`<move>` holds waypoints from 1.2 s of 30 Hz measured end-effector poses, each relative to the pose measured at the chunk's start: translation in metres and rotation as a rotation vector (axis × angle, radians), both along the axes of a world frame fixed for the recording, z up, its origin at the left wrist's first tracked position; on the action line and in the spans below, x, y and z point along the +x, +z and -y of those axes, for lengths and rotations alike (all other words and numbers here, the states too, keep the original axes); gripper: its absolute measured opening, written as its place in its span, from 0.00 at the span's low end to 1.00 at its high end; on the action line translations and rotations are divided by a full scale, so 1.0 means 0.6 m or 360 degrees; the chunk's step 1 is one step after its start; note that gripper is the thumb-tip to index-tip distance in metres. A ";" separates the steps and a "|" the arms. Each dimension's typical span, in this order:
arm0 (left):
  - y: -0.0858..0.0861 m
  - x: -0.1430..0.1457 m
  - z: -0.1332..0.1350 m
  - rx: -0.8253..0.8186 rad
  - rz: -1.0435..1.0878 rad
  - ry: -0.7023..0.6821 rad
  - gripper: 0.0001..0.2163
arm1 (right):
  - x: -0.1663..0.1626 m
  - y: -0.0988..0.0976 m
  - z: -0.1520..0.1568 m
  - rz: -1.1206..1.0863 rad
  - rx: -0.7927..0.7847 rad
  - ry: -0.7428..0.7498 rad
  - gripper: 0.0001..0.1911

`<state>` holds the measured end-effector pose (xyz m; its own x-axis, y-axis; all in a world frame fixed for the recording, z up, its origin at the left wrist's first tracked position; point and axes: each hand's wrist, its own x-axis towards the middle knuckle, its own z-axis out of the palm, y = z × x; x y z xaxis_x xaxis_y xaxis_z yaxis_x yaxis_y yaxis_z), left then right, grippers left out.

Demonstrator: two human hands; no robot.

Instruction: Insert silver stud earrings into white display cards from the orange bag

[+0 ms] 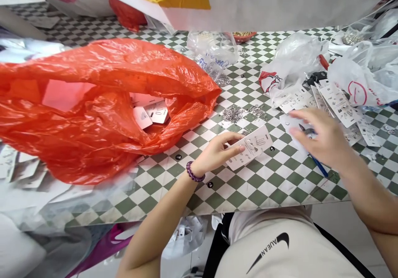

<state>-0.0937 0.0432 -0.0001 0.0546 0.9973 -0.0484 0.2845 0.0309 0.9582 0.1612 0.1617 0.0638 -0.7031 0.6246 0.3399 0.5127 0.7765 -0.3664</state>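
The left hand (217,153) holds a white printed card (249,147) between thumb and fingers, with the card's far end projecting beyond the fingertips. A beaded bracelet (194,172) encircles the left wrist. The card lies directly above the checkered surface (248,188), toward the middle of the view.

The right hand (325,139) is to the right of the card, its fingers part-spread and curved. Beneath these fingers lie small dark pliers (306,129) and a white sheet (290,126). A blue rod (320,166) extends from under the hand. Whether the right hand grips any of these items cannot be determined.

Loose small metal parts (233,114) lie on the surface just beyond the white printed card. A fanned group of printed cards (337,103) lies beyond the right hand, near a white plastic bag (363,76). To the left of the left hand, a large orange plastic bag (93,108) lies open, with more cards (157,112) visible inside. At the far edge, a clear plastic bag (213,49) stands near a terracotta dish (244,36) holding gold-coloured parts.
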 end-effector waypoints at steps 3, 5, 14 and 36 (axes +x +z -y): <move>0.000 -0.003 0.001 -0.0033 0.0113 0.0005 0.13 | -0.043 -0.012 0.021 0.0055 -0.0446 0.0149 0.21; 0.001 -0.004 0.001 -0.0007 0.0159 0.0013 0.13 | -0.057 -0.018 0.023 0.0075 -0.0616 0.0187 0.20; -0.012 0.010 0.007 0.1201 -0.0649 0.0496 0.07 | -0.060 -0.035 0.035 -0.0428 0.0181 0.0666 0.09; -0.003 0.014 0.005 0.1821 -0.1171 0.0774 0.06 | -0.014 -0.039 0.008 -0.0707 0.1348 0.0385 0.10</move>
